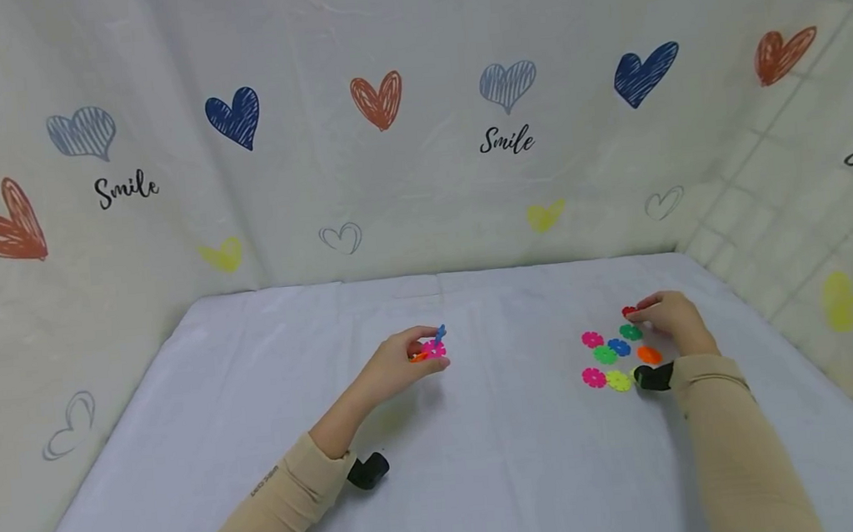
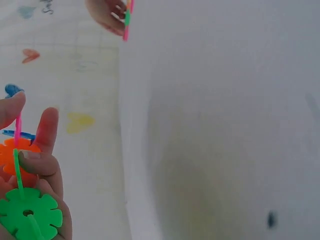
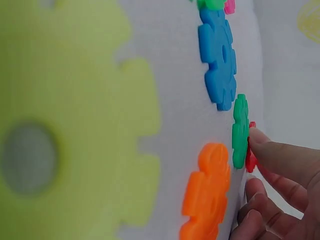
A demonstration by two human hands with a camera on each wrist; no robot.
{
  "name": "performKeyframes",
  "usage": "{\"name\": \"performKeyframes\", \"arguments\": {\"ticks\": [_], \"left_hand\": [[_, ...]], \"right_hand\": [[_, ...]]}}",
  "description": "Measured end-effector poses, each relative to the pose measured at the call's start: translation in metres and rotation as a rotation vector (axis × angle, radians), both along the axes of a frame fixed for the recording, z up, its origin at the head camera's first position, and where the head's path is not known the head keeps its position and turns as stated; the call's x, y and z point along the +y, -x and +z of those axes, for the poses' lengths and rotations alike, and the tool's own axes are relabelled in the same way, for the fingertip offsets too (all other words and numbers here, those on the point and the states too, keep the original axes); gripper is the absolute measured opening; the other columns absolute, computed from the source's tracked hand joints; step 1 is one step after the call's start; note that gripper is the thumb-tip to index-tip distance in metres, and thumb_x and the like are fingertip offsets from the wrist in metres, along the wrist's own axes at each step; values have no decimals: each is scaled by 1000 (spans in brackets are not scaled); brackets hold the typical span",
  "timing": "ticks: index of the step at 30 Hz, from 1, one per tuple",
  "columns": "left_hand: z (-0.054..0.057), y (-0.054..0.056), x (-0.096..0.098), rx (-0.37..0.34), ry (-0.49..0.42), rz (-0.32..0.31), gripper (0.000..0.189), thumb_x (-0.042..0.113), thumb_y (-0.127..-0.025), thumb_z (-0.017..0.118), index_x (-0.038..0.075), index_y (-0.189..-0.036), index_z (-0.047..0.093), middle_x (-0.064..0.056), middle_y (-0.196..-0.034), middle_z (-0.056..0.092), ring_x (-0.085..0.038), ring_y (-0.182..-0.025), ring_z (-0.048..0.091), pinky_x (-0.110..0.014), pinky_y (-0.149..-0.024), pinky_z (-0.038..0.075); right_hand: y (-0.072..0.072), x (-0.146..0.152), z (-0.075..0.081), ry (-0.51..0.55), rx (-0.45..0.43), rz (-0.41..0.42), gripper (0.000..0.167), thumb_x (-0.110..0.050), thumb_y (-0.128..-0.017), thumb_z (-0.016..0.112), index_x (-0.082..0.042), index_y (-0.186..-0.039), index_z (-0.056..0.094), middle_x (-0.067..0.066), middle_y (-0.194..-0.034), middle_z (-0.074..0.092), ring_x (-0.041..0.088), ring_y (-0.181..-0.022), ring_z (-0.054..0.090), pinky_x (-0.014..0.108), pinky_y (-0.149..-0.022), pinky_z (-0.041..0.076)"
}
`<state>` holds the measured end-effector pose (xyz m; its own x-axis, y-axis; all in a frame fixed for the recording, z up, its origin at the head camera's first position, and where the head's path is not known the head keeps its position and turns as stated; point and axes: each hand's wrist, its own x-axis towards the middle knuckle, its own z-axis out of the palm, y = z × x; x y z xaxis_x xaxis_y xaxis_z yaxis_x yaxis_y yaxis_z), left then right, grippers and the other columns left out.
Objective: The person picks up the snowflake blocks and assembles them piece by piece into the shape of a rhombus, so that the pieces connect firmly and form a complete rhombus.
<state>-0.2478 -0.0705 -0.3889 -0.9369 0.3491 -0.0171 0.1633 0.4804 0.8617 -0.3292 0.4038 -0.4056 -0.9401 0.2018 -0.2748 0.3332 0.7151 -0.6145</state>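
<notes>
Joined discs [image 1: 435, 349] are being held by the left hand [image 1: 400, 363], grip curled, well left of the orange disc [image 1: 649, 354] on the counter [image 1: 516, 451]; beyond it, a red disc [image 1: 629, 311] is being pinched by the right hand [image 1: 675, 322], grip narrowed.

head: forward-down | left wrist: near, seemingly sideways | right wrist: close, shares head's orange disc [image 3: 206, 195]

Head view reads "Smile" [image 1: 127, 189] on the backdrop [image 1: 435, 182] at 10, 1 and 3 o'clock, last one clipped; left sleeve [image 1: 266, 525] lettering [image 1: 265, 481] illegible.
</notes>
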Motion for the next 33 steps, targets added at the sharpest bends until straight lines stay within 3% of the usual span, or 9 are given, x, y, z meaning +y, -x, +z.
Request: {"name": "performKeyframes", "arguments": {"ticks": [5, 13, 21, 33], "left_hand": [[2, 0, 2, -4, 14, -10, 60, 37, -94, 75, 16, -146, 56, -11, -138, 60, -32, -130, 54, -50, -100, 51], [0, 1, 1, 14, -29, -73, 49, 39, -105, 59, 9, -143, 57, 3, -96, 75, -23, -110, 63, -41, -93, 51], [2, 1, -1, 19, -93, -106, 39, 31, -111, 46, 4, -133, 62, 0, -94, 75, -19, -73, 50, -33, -76, 41], [4, -1, 0, -33, -138, -98, 39, 33, -110, 49, 4, -132, 63, -3, -95, 76, -15, -69, 45, -29, -69, 38]], "right_hand": [[-3, -4, 3, 3, 10, -25, 53, -23, -96, 69, 13, -127, 45, 29, -112, 52, 40, -100, 51, 42, -83, 46], [-8, -14, 7, 17, 114, -32, 56, -26, -99, 66, 12, -135, 44, 23, -102, 61, 35, -93, 55, 39, -77, 45], [-7, -35, 14, 155, 217, 28, 62, -39, -103, 61, 6, -144, 47, 7, -100, 75, 33, -99, 55, 36, -81, 46], [-18, -80, 33, 314, 312, 48, 63, -47, -99, 66, -3, -142, 53, -11, -86, 72, 18, -80, 57, 28, -75, 49]]}}
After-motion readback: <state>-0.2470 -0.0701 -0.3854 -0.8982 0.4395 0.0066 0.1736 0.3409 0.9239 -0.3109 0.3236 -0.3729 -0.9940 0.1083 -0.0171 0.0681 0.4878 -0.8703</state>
